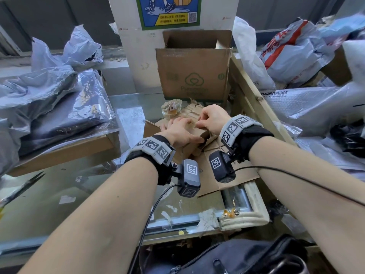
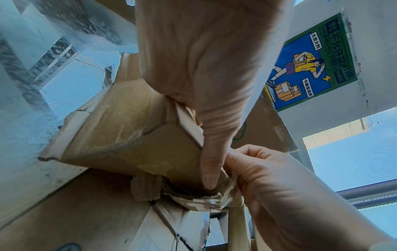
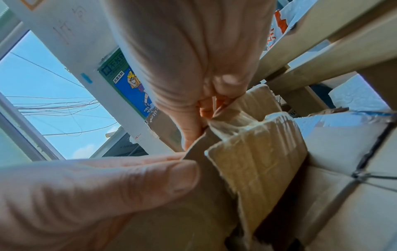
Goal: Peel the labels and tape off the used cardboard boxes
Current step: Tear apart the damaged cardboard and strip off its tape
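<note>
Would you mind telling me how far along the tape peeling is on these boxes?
Done, apparently: a crumpled wad of peeled tape lies behind the hands. In hand: the left hand grips the small box while the right hand pinches a clear tape strip off its edge. Left: the open upright box behind waits untouched.

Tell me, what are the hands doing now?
Left hand holds small cardboard box down. Right hand pinches clear tape, peeling. Nothing blocking.

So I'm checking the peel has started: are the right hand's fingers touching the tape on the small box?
Touching. The right wrist view shows the right hand pinching the clear tape lifted off the small box.
</note>
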Action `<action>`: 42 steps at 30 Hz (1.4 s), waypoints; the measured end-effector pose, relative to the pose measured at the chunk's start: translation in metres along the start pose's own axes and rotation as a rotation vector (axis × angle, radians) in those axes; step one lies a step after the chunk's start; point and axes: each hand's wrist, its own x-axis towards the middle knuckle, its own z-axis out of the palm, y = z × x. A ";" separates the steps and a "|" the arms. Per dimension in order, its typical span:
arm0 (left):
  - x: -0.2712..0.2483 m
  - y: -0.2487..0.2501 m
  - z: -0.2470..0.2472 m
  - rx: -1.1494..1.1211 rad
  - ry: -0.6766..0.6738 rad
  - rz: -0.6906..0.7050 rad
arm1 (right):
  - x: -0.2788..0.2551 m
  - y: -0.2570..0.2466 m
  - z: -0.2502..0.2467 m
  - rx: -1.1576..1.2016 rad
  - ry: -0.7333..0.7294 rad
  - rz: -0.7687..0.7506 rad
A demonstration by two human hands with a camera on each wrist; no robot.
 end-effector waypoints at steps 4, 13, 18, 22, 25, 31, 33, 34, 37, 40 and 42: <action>-0.001 0.000 -0.001 0.002 0.005 0.012 | 0.000 -0.002 -0.001 0.049 0.045 0.022; 0.003 -0.001 0.001 -0.016 0.037 0.030 | 0.005 0.003 -0.001 0.218 0.138 0.153; 0.003 -0.001 0.003 -0.030 0.058 0.011 | 0.006 0.006 -0.001 0.272 0.124 0.170; 0.003 -0.004 0.004 -0.062 0.041 0.005 | 0.004 0.007 -0.012 0.401 0.033 0.080; 0.001 -0.002 0.003 -0.084 0.059 0.007 | 0.005 0.005 -0.010 0.092 -0.092 0.037; 0.000 -0.002 0.005 -0.105 0.081 0.000 | 0.013 -0.014 0.001 -0.439 -0.134 -0.031; 0.001 -0.003 0.006 -0.111 0.081 -0.008 | 0.015 -0.014 0.002 -0.425 -0.191 -0.073; 0.001 -0.003 0.006 -0.119 0.083 -0.011 | 0.016 -0.014 0.002 -0.393 -0.221 -0.090; 0.002 -0.004 0.006 -0.108 0.091 -0.007 | 0.018 -0.009 0.004 -0.311 -0.224 -0.100; 0.005 -0.006 0.008 -0.077 0.089 -0.007 | 0.018 -0.003 0.005 -0.175 -0.168 -0.081; 0.007 -0.007 0.009 -0.059 0.088 -0.007 | 0.018 -0.001 0.006 -0.082 -0.134 -0.056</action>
